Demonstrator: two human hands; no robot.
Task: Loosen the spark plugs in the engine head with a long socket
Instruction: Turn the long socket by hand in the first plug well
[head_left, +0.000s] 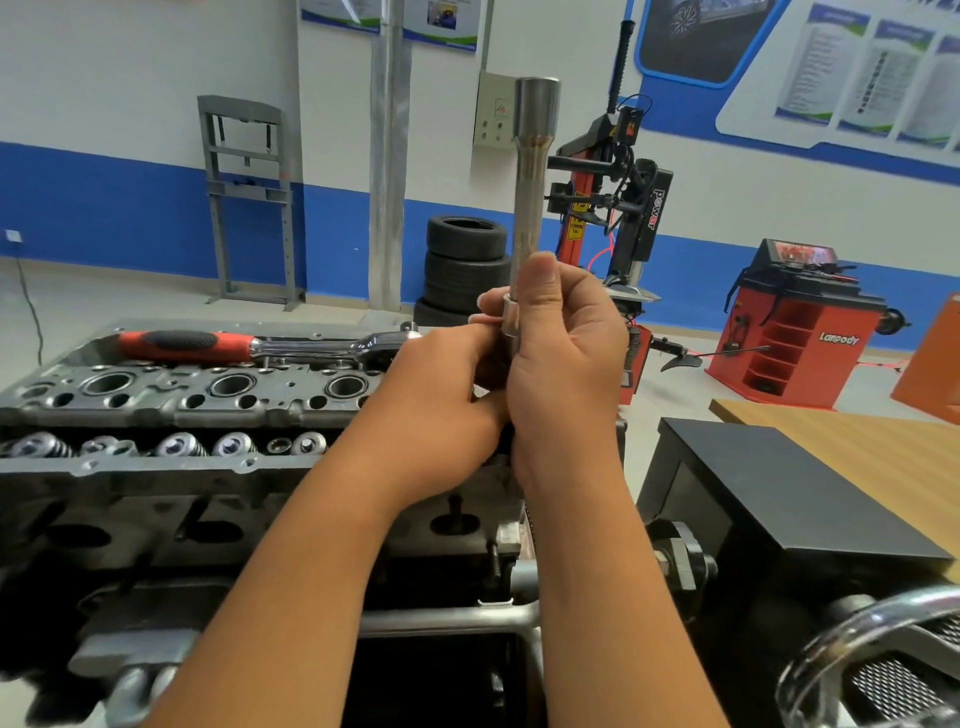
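Polished steel, the long socket (531, 208) stands upright in front of the person, above the right end of the engine head (182, 410). Its lower end is hidden inside the two hands, so what it seats on there cannot be made out; only a short, wider silver collar shows between thumb and fingers. The long axis runs vertically, with the flared, open end pointing up and the narrower shank running down into the grip. The tube is smooth and cylindrical, with a brownish discoloured band just below the flare.

The right hand (563, 358) holds the socket's lower section, fingers curled round it and the thumb laid up along the shank. The left hand (441, 395) is closed against the same lower part from the left — its fingertips are mostly hidden behind the right hand, so exactly what they pinch cannot be told.

The engine head is dark grey cast metal, with three round bores visible along its top and a row of valve springs nearer the camera; its right end is covered by the forearms. A ratchet wrench (249, 347) with a red and black handle lies across the head's far edge, handle to the left — its head end partly hidden by the left hand.
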